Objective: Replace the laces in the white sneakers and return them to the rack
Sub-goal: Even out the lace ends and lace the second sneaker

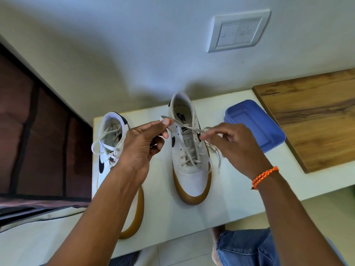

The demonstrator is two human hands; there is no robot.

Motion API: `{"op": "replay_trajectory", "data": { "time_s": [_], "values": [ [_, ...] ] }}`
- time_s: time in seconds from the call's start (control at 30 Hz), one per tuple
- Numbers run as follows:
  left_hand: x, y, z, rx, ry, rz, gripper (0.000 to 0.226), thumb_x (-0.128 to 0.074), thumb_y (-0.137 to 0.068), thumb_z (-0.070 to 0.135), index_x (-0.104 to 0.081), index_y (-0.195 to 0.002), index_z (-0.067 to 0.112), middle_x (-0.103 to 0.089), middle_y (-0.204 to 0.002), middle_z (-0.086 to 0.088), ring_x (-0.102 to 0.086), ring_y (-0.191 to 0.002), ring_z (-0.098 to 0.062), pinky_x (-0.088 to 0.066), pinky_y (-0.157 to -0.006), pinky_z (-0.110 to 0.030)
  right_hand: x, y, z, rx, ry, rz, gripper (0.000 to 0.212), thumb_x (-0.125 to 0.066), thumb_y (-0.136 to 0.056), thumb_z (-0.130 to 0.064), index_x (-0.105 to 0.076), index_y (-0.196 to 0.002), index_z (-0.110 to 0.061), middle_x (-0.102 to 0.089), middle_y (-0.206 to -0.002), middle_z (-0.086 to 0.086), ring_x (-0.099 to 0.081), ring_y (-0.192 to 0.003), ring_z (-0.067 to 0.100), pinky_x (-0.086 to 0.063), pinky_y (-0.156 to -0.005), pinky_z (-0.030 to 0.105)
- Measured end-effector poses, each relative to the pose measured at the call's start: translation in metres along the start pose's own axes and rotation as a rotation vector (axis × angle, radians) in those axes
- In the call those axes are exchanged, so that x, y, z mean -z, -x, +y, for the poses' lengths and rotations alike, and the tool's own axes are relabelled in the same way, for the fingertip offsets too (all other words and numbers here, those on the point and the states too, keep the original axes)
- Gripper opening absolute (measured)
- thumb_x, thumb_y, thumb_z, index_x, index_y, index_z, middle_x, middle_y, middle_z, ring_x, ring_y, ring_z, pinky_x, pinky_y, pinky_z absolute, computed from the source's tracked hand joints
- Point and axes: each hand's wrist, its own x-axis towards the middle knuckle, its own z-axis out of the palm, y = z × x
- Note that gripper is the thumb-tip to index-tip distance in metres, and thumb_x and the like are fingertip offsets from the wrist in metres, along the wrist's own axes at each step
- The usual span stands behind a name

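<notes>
Sneakers, white with brown soles, side by side on white table (163, 217). Landmark: right sneaker (189, 156), middle of table, toe toward person. Left sneaker (113, 143) just beside it on left, partly hidden under left arm, own lace loose and loopy. Blue lid (255, 125) on right of right sneaker, near but not touching. Wooden board (311, 116) farther right past lid. Wall switch plate (238, 30) high above right sneaker.

Left hand (142, 144) up over left edge of right sneaker, thumb and finger pinching one end of lace (184, 124). Right hand (230, 144) over right edge of right sneaker, fingers curled, pinching other end of same lace, blurry so exact hold hard to see. Lace stretched flat across shoe opening between both hands, lower holes already laced, top holes bare.

Looks like middle of lacing right sneaker; rack nowhere in view.

Things to watch:
- Pull too hard, and one end might slip right out of hole. Too much tug on one side.
- Uneven ends, one long, one short. Not matching both sides.
- Skipped hole, or twisted lace. Rushing, blurry fast hands.
- Sneaker could tip or slide toward blue lid. No hand holding shoe down.
- Loose lace on left sneaker could snag on arm.
</notes>
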Motion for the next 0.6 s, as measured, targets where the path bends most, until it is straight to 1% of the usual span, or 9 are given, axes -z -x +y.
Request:
{"op": "replay_trajectory", "data": {
  "time_s": [0.03, 0.1, 0.17, 0.27, 0.37, 0.43, 0.5, 0.57, 0.6],
  "values": [
    [-0.003, 0.001, -0.001, 0.005, -0.013, -0.019, 0.021, -0.078, -0.090, 0.025, -0.085, -0.105, 0.012, -0.058, -0.070, 0.000, -0.039, -0.059, -0.014, -0.035, -0.062, -0.024, -0.009, -0.001, -0.009, 0.024, -0.092, 0.030, 0.016, -0.069, -0.098, -0.017, -0.083, -0.102, -0.024, -0.078, -0.093, -0.012, -0.059, -0.057, 0.013, -0.048, -0.053, 0.028],
    [-0.007, 0.004, -0.004, 0.007, -0.041, -0.065, 0.018, -0.078, -0.090, 0.026, -0.085, -0.102, 0.014, -0.055, -0.067, -0.002, -0.039, -0.059, -0.014, -0.034, -0.062, -0.025, -0.032, 0.000, -0.022, 0.015, -0.209, -0.004, 0.022, -0.067, -0.101, -0.016, -0.079, -0.118, -0.020, -0.079, -0.098, -0.006, -0.065, -0.057, 0.014, -0.053, -0.051, 0.027],
    [-0.009, 0.004, -0.007, 0.008, -0.055, -0.098, 0.020, -0.079, -0.089, 0.027, -0.085, -0.103, 0.015, -0.052, -0.064, -0.003, -0.037, -0.061, -0.015, -0.032, -0.061, -0.026, -0.051, 0.004, -0.026, 0.012, -0.219, -0.055, 0.022, -0.064, -0.103, -0.016, -0.076, -0.121, -0.015, -0.077, -0.097, -0.001, -0.067, -0.059, 0.009, -0.054, -0.054, 0.023],
    [-0.009, 0.004, -0.008, 0.016, -0.071, -0.110, 0.024, -0.079, -0.087, 0.029, -0.085, -0.106, 0.015, -0.048, -0.061, -0.001, -0.035, -0.062, -0.015, -0.029, -0.060, -0.025, -0.049, 0.003, -0.023, 0.049, -0.206, -0.122, 0.017, -0.063, -0.104, -0.012, -0.079, -0.100, -0.009, -0.073, -0.075, 0.003, -0.062, -0.056, 0.011, -0.052, -0.055, 0.025],
    [-0.006, 0.004, -0.005, 0.020, -0.065, -0.100, 0.027, -0.080, -0.085, 0.030, -0.085, -0.106, 0.014, -0.048, -0.062, 0.000, -0.033, -0.061, -0.014, -0.028, -0.060, -0.025, -0.023, -0.001, -0.016, -0.050, -0.229, -0.324, 0.017, -0.066, -0.100, -0.007, -0.082, -0.092, -0.008, -0.074, -0.074, 0.009, -0.065, -0.063, 0.022, -0.050, -0.055, 0.026],
    [-0.004, 0.003, -0.004, 0.023, -0.064, -0.078, 0.029, -0.080, -0.083, 0.033, -0.085, -0.105, 0.015, -0.049, -0.063, 0.001, -0.034, -0.059, -0.014, -0.029, -0.059, -0.023, -0.009, 0.001, -0.008, -0.151, -0.115, -0.413, 0.020, -0.069, -0.096, -0.010, -0.084, -0.083, -0.013, -0.074, -0.075, 0.010, -0.061, -0.065, 0.018, -0.047, -0.057, 0.027],
    [-0.002, 0.002, -0.004, 0.028, -0.066, -0.059, 0.025, -0.079, -0.087, 0.032, -0.085, -0.105, 0.016, -0.051, -0.064, 0.001, -0.035, -0.058, -0.013, -0.031, -0.060, -0.023, 0.001, 0.003, -0.002, -0.235, 0.062, -0.397, 0.026, -0.068, -0.090, -0.017, -0.081, -0.068, -0.017, -0.069, -0.068, 0.010, -0.054, -0.063, 0.016, -0.043, -0.062, 0.032],
    [0.000, 0.002, -0.004, 0.034, -0.056, -0.042, 0.022, -0.078, -0.089, 0.031, -0.086, -0.105, 0.017, -0.053, -0.066, 0.001, -0.037, -0.057, -0.013, -0.032, -0.062, -0.023, 0.009, 0.004, 0.000, -0.350, 0.168, -0.383, 0.030, -0.066, -0.087, -0.019, -0.077, -0.059, -0.014, -0.067, -0.068, 0.013, -0.054, -0.068, 0.017, -0.043, -0.069, 0.036],
    [0.000, 0.001, -0.005, 0.033, -0.053, -0.035, 0.021, -0.078, -0.090, 0.030, -0.086, -0.104, 0.017, -0.054, -0.067, 0.001, -0.038, -0.057, -0.013, -0.033, -0.063, -0.024, 0.013, 0.005, 0.000, -0.417, 0.194, -0.391, 0.032, -0.066, -0.086, -0.019, -0.076, -0.056, -0.014, -0.067, -0.068, 0.010, -0.055, -0.072, 0.016, -0.044, -0.071, 0.035]
  ]
}}
